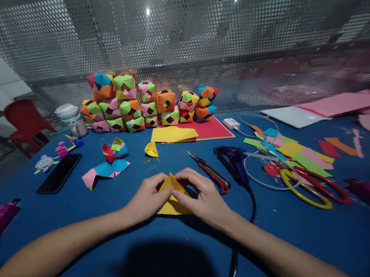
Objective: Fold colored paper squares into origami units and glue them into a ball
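Both hands meet over a yellow sheet of paper near the table's front middle. My left hand pinches its left side, thumb pressed near the centre. From the right, my right hand grips the same paper, with its thumb close to the left one. Part of the paper rises to a folded point between the fingers, and the lower part shows below the thumbs. Just beyond the hands sits a small folded yellow paper piece. A utility knife with a red and black handle lies right of my right hand.
Stacked multicoloured paper cubes stand at the back. A blue glue gun, large scissors and paper strips lie to the right. Leftward are joined paper pieces, a phone and a jar.
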Available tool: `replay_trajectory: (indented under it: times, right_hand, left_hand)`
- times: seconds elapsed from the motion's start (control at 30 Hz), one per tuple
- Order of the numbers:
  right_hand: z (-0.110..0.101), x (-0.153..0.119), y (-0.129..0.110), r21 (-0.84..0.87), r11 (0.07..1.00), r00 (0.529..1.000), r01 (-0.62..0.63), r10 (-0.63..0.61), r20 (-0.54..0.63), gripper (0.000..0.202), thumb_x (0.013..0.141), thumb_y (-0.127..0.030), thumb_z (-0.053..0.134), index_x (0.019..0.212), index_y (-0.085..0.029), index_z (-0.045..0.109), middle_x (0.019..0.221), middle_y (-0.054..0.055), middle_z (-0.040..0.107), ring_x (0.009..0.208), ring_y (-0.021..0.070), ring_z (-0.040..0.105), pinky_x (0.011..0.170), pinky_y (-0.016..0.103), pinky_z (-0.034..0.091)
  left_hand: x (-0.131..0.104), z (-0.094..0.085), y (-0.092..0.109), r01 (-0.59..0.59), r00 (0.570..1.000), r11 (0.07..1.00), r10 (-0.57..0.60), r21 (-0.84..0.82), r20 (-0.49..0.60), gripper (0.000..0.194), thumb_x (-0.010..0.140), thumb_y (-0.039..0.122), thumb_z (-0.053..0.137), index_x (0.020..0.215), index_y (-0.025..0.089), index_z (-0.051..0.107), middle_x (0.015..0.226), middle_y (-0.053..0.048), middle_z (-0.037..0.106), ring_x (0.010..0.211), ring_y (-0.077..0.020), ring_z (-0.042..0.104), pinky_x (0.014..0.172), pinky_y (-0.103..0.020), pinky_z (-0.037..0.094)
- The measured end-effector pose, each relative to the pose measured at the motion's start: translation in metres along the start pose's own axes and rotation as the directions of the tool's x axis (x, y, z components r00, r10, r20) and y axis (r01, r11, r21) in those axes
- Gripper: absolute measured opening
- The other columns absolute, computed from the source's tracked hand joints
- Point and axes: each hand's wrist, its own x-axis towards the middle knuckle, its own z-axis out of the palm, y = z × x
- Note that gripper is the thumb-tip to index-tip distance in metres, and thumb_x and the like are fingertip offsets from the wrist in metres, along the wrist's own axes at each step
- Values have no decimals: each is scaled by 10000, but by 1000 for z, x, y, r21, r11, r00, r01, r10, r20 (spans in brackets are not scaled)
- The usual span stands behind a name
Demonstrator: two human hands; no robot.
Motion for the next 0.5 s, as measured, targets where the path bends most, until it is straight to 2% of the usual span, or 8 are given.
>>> replay_trajectory:
  times: [0.17,0.3,0.5]
  right_hand:
    - [3,0,4,-45,999,998,-7,5,-60,70,813,-161,518,796,-173,584,732,14,577,667,125,538,621,242,421]
    - [2,2,5,-38,996,995,-75,73,-62,83,810,-172,522,763,-178,590,703,0,581,639,119,537,594,230,416]
    - [3,2,6,-32,997,995,-74,72,-65,85,807,-162,528,768,-171,603,710,4,594,646,116,542,601,229,416]
  left_hand:
    - [2,0,-3,18,1000,999,-18,-35,-12,212,830,320,478,713,146,505,677,30,452,641,-99,413,553,-191,327]
    - [2,1,-5,27,999,999,-28,-45,-16,225,831,339,483,728,141,515,688,21,466,654,-106,430,555,-194,336]
    - [2,1,-6,33,999,998,-35,-57,-24,225,831,344,492,735,143,523,694,23,482,645,-99,431,560,-191,344]
